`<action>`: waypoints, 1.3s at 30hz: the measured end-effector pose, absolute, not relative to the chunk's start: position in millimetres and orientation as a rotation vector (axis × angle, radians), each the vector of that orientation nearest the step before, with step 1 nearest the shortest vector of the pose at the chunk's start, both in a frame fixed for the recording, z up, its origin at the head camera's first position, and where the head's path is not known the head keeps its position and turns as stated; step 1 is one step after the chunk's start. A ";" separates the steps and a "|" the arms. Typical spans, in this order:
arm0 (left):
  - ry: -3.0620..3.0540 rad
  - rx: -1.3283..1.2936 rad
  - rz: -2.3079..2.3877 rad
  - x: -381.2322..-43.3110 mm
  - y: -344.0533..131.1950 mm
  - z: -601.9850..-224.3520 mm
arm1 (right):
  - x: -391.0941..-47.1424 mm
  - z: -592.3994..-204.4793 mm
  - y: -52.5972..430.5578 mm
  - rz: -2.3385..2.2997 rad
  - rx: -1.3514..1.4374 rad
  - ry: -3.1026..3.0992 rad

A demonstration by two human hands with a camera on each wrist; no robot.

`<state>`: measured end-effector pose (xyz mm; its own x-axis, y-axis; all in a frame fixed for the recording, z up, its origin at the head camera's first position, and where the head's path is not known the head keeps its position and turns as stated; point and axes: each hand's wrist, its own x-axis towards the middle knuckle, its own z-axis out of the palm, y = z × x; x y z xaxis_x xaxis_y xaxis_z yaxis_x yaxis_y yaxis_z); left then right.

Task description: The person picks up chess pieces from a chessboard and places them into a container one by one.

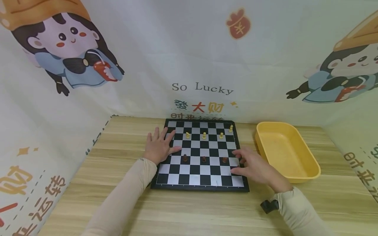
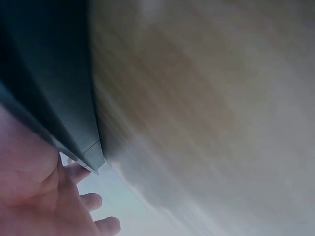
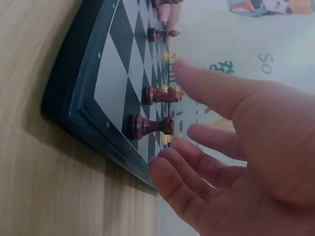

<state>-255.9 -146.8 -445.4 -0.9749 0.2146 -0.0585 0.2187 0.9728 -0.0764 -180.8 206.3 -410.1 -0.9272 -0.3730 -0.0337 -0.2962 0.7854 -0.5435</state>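
Observation:
A black-and-white chessboard [image 1: 194, 179] lies on the table. Yellow chess pieces, among them a yellow knight [image 1: 187, 134], stand towards its far side. Closer to me are brown pieces, with a brown rook [image 3: 150, 126] and a brown knight [image 3: 162, 95] recognisable in the right wrist view. My left hand [image 1: 157, 147] rests on the board's left edge, fingers spread. Over the right edge reaches my right hand [image 1: 253, 165], its thumb and loosely bent fingers apart near the closest brown piece [image 1: 225, 160]. I see nothing held in it; part of the space behind its fingers is hidden.
A yellow plastic tray [image 1: 307, 178] stands to the right of the board, just beyond the right forearm. The wooden table [image 1: 189, 213] meets a printed cloth backdrop [image 1: 141, 65] at the back and sides. A black band [image 1: 269, 206] sits at the right wrist.

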 end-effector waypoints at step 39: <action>3.076 0.362 -0.174 -252.8 -144.5 -442.8 | -172.9 -439.4 219.8 -1.065 -0.501 2.838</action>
<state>-252.8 -144.5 -442.8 -0.9720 0.2290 -0.0522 0.2334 0.9665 -0.1066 -172.9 219.8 -439.4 -0.9444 -0.3251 0.0490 -0.2771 0.7069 -0.6507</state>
